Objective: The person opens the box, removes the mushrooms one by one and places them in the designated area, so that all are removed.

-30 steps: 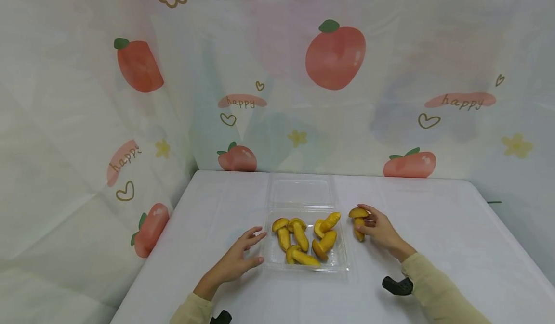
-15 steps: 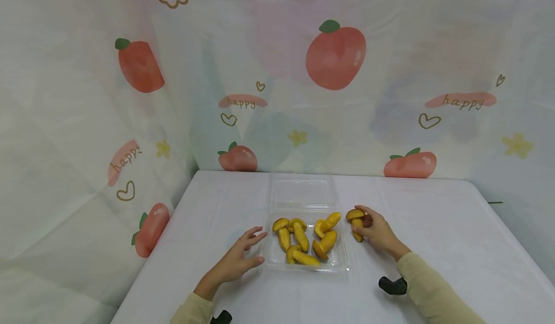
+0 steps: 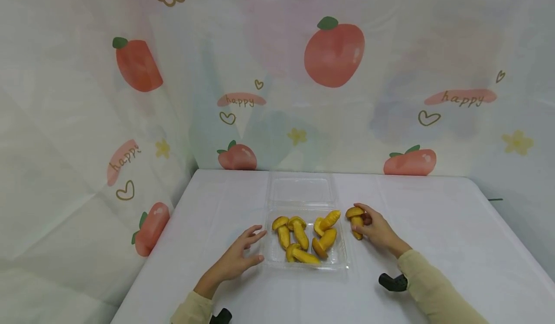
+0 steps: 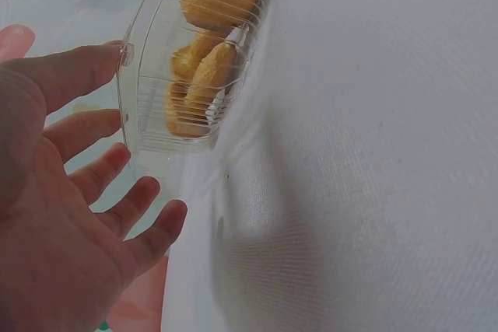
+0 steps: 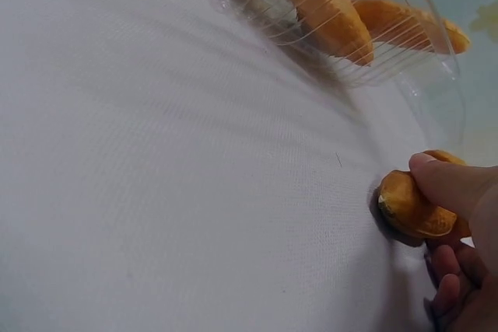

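Note:
A clear plastic clamshell box (image 3: 344, 261) lies with its lid (image 3: 301, 189) laid back. Several yellow mushrooms (image 3: 300, 232) with brownish caps fill its tray. Just right of the box, my right hand (image 3: 378, 228) pinches another yellow mushroom (image 3: 356, 223) by its stem, cap pointing away from me. The right wrist view shows the thumb on this mushroom (image 5: 416, 207) at the tabletop. At the box's left edge is my left hand (image 3: 236, 256), fingers spread and holding nothing; in the left wrist view its fingertips (image 4: 109, 56) reach the clear rim.
A white cloth covers the table (image 3: 433, 218). Behind it and at the left hangs a pale curtain (image 3: 277, 73) printed with fruit, hearts and flowers. Black pieces (image 3: 392, 282) stick out at both wrists.
My right hand has shifted slightly left toward the box with the mushroom in its grip. My left hand and the box have stayed in place.

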A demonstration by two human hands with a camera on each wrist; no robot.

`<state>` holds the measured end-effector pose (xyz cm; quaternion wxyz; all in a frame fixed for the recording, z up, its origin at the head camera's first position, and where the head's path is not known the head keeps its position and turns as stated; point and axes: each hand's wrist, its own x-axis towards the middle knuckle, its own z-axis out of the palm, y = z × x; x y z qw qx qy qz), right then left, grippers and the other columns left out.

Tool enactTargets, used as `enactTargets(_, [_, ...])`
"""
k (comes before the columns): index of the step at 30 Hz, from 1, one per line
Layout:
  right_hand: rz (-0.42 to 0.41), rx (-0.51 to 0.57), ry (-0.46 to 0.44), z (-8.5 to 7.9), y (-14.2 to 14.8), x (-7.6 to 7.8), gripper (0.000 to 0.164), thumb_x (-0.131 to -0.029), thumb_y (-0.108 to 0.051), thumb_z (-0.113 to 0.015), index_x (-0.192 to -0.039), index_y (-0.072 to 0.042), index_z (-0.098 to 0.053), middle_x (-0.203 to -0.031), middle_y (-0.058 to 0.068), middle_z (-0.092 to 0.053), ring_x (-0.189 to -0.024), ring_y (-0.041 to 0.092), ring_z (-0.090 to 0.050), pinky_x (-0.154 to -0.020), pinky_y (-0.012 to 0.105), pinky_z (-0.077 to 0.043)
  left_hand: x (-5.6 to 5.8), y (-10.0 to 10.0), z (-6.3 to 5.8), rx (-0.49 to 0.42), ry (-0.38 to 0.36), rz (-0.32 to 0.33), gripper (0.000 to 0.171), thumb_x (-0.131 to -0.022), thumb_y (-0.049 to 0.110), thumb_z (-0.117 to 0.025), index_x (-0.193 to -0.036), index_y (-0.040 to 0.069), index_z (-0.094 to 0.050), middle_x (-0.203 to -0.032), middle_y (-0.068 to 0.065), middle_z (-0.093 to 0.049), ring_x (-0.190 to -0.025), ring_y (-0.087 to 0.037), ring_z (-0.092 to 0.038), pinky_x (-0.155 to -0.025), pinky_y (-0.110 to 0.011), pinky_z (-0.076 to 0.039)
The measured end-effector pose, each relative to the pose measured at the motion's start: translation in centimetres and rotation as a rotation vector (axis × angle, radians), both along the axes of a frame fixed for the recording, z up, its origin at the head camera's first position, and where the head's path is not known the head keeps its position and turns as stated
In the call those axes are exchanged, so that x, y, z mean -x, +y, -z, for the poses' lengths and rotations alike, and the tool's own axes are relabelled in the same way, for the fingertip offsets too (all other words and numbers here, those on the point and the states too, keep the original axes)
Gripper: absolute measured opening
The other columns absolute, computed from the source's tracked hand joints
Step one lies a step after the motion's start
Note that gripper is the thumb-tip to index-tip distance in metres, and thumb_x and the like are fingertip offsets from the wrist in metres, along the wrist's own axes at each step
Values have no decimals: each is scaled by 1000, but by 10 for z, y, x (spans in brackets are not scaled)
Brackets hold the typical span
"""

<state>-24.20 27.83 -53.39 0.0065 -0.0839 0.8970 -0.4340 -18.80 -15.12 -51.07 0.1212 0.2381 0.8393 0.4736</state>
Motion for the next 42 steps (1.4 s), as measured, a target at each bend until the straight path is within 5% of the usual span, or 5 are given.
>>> enactTargets(11, [-1,-36,-67,-6,-1,0,74,-93,-15,-73,-153,3,-34,-126,24,-56,-101,25,-53,-79,18,-44,4,-1,-1,6,3,-3,64,-96,14,-67,-155,6,-41,-166,-18,-26,-150,-47,-29,-113,-68,-34])
enactTargets(24, [13,-13,-95,-8,8,0,86,-90,-23,-78,-155,1,-28,-123,27,-56,-103,28,-55,-76,21,-47,4,-1,0,0,5,12,64,-97,15,-66,-155,4,-39,-166,-20,-25,-150,-48,-26,-113,-69,-33])
enactTargets(33, [28,49,-147,-13,17,-4,79,-97,-24,-68,-157,2,-24,-141,38,-48,-122,48,-59,-95,50,-57,2,-2,2,1,-14,6,64,-97,15,-66,-155,5,-40,-166,-19,-25,-150,-48,-27,-113,-69,-33])
enactTargets(42, [48,11,-109,-32,17,-7,69,-101,-26,-61,-154,4,-29,-139,38,-48,-118,50,-61,-89,48,-58,1,-1,2,-4,-15,15,64,-97,15,-67,-155,5,-40,-166,-19,-26,-150,-48,-27,-112,-69,-34])
